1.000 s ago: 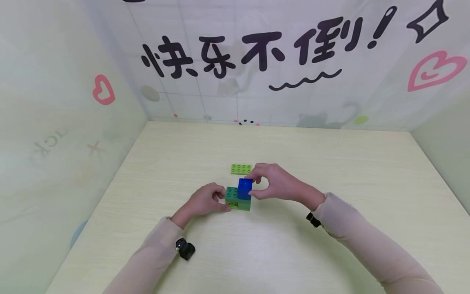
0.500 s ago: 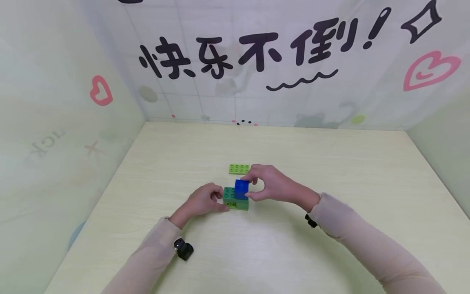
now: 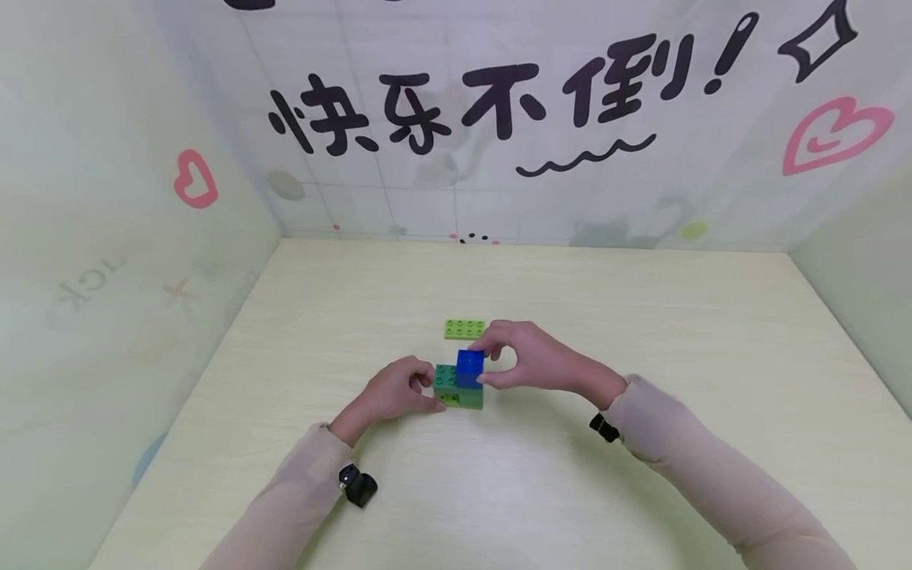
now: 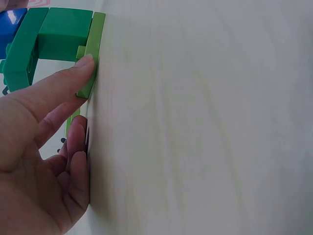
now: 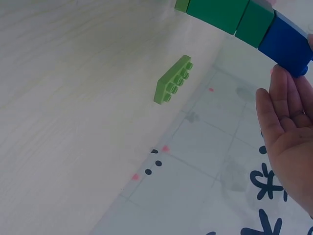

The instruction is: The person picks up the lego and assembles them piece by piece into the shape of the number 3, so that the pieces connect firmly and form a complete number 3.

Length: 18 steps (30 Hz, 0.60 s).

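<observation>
Blue plastic tops the right end of a small stack: a blue brick (image 3: 469, 369) sits on the upper green brick (image 3: 445, 376), whose studs show bare at its left end. Below, a lower green brick (image 4: 66, 29) fills the right side, standing on a lime base (image 4: 95, 54); on the left a gap opens above its studs. The right hand (image 3: 530, 358) pinches the blue brick between thumb and forefinger, the gap only as wide as the brick. The left hand (image 3: 390, 389) grips the left end of the base, thumb on the near side, the other fingers bent. The stack stands mid-tabletop (image 3: 641, 317); just beyond it on the far side lies a loose lime plate (image 3: 465, 329), studs up. Dark lettering (image 3: 502, 99) marks the far wall (image 3: 399, 210).
</observation>
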Tool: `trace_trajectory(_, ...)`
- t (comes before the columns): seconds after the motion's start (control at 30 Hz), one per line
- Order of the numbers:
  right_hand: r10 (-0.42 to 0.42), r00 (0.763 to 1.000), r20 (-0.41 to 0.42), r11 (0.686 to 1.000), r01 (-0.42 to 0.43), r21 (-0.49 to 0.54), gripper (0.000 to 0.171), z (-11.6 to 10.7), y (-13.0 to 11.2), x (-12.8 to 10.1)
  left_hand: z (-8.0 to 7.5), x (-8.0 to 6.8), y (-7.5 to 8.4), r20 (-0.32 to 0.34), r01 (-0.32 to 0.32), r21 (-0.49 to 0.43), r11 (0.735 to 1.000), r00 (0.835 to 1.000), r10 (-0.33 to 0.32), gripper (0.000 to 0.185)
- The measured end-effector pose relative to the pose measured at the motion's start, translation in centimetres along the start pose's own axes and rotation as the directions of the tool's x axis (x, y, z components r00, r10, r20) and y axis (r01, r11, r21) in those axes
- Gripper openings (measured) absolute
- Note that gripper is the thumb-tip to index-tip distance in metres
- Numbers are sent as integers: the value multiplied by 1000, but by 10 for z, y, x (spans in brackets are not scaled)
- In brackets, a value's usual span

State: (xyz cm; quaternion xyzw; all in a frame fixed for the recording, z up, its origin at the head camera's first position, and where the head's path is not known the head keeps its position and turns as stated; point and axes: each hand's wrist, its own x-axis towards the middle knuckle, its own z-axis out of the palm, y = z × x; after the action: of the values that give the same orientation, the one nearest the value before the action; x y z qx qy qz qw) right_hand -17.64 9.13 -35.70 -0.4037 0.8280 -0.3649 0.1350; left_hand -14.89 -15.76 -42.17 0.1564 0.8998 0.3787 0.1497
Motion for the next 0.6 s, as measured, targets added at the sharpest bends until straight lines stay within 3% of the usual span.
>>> trace_trajectory(0.6, 0, 990, 141, 999, -5, 33, 35, -23, -1, 11, 0, 0, -2, -4, -5, 20, 1000, 1000, 5, 22)
